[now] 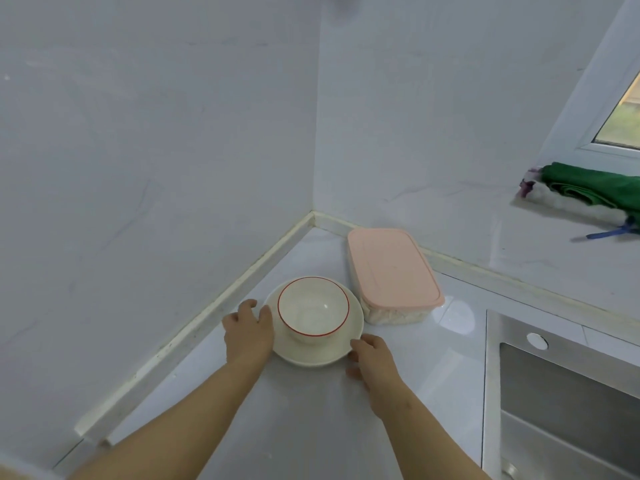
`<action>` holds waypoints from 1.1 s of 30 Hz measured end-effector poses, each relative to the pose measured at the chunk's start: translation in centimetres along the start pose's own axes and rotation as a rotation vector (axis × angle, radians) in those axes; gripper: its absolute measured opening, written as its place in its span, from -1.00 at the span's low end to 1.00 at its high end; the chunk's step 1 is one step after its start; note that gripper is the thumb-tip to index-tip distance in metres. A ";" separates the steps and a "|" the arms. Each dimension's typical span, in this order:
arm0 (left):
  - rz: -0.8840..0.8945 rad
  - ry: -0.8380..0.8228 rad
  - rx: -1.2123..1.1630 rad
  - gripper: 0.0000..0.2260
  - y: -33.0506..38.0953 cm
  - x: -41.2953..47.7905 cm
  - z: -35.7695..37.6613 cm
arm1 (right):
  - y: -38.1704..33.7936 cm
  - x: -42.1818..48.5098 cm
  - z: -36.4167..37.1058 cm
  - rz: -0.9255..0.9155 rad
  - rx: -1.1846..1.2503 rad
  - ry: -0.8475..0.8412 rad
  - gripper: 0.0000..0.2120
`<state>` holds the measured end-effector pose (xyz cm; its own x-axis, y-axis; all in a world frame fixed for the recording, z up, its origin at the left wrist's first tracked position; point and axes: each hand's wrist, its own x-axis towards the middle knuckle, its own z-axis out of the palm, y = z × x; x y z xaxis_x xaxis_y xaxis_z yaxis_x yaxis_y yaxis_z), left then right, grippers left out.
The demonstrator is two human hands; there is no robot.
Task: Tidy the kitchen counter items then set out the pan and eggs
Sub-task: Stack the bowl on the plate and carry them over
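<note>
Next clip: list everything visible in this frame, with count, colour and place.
bowl: one, white with a red rim, on the plate
plate: one, white, on the counter near the corner
container: one, clear with a pink lid, right of the plate
green cloth: one, on the ledge at right, over something white and fluffy
sink: one, steel, far right
counter: one, pale and glossy
left hand: bare, grips the plate's left rim
right hand: bare, grips its right rim

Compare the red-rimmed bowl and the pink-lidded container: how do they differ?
The red-rimmed bowl is round; the pink-lidded container is rectangular. The bowl is open and empty; the container is closed, with something pale inside. The bowl sits on a white plate; the container stands directly on the counter. Both are near the counter's corner.
</note>
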<state>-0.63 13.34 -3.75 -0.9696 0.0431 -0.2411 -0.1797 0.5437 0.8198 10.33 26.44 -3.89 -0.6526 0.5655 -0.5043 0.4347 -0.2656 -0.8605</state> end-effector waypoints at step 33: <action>-0.134 -0.284 0.073 -0.72 -1.8 2.1 0.6 | 0.7 4.5 0.9 0.116 -0.224 0.030 -0.72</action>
<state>-2.27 12.89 -6.07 -0.8511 0.1939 -0.4878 -0.2798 0.6187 0.7341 7.09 28.09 -6.80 -0.5732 0.5650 -0.5935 0.6345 -0.1523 -0.7578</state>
